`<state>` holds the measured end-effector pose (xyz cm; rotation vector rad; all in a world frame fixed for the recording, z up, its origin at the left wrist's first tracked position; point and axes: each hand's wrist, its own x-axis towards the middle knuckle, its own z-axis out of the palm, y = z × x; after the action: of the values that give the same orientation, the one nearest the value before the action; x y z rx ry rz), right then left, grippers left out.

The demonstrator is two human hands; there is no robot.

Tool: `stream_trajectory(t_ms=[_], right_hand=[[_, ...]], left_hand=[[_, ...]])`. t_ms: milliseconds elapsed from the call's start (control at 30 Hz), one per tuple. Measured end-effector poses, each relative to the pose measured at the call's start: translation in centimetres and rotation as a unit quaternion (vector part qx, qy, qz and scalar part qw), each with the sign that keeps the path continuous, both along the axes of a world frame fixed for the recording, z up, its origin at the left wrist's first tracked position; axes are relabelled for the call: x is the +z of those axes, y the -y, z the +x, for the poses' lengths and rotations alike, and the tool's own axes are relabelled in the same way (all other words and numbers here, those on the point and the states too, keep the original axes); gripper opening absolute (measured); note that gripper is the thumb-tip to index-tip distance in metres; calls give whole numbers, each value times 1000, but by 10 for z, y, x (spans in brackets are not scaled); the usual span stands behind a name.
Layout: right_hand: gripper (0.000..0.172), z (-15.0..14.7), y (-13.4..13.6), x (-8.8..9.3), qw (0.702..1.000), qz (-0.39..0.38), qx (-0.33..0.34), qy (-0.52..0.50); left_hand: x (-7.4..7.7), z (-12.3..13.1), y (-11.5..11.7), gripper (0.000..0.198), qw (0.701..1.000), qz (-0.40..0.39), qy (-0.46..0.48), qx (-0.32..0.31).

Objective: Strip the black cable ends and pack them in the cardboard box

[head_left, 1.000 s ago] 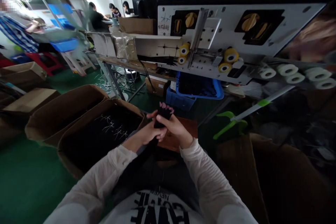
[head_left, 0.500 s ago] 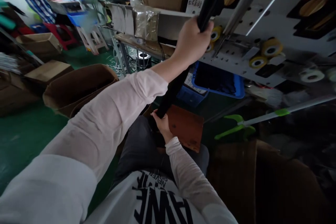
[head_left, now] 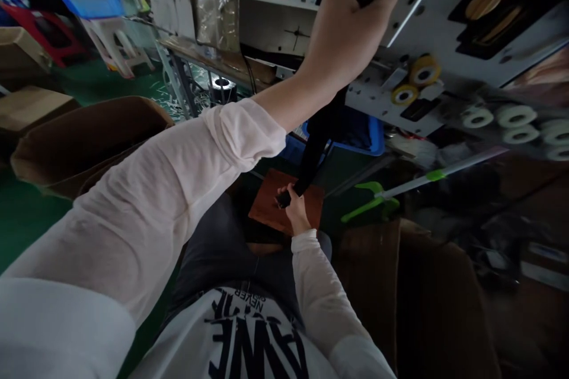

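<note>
The left hand (head_left: pixel 344 29) is raised high, near the top of the view, with its fingers clenched round the upper part of a long black bundle of thin cords (head_left: pixel 316 142). The bundle runs slanting down from that fist, stretched out straight, to the right hand (head_left: pixel 296 213), which is low in front of the person's lap and closed tightly round the bundle's lower end. The pale-sleeved left forearm crosses the middle of the view and hides much of what lies behind it. Right under the right hand sits a flat reddish-brown wooden board (head_left: pixel 269 207). Behind the bundle, a blue plastic bin (head_left: pixel 376 136) stands under a tilted white machine panel (head_left: pixel 444 29) that carries yellow rollers (head_left: pixel 422 69) and, further right, a row of white rollers (head_left: pixel 515 115). The raised hand is right in front of this panel and covers part of it. A tool with a green head and a white handle (head_left: pixel 382 195) lies to the right of the board, near an open brown cardboard box (head_left: pixel 427 284) in the lower right corner. Another open brown cardboard box (head_left: pixel 80 136) stands on the green floor (head_left: pixel 26 219) to the left, partly behind the left sleeve. Further back on the left are a white plastic stool (head_left: pixel 115 47) and a red stool (head_left: pixel 57 35), both blurred.
</note>
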<state>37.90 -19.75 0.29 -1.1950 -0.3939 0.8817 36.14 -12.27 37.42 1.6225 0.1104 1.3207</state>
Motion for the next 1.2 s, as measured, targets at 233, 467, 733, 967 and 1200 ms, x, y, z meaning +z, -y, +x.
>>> stream_trajectory(t_ms=[233, 467, 733, 967, 1200], right_hand=[[39, 47, 22, -15, 982, -60, -57, 169], [35, 65, 30, -36, 967, -83, -61, 234], [30, 73, 30, -46, 961, -73, -75, 258], [32, 84, 28, -59, 949, -87, -122, 276], [28, 93, 29, -62, 946, -93, -124, 284]], left_hand=[[-14, -19, 7, 10, 996, 25, 23, -87], [-44, -45, 10, 7, 990, -47, 40, -126], [-64, -59, -3, 11, 994, -57, 63, -70], [-86, -74, -6, 7, 992, -91, 76, -43], [-97, -77, -16, 6, 991, -101, 86, -26]])
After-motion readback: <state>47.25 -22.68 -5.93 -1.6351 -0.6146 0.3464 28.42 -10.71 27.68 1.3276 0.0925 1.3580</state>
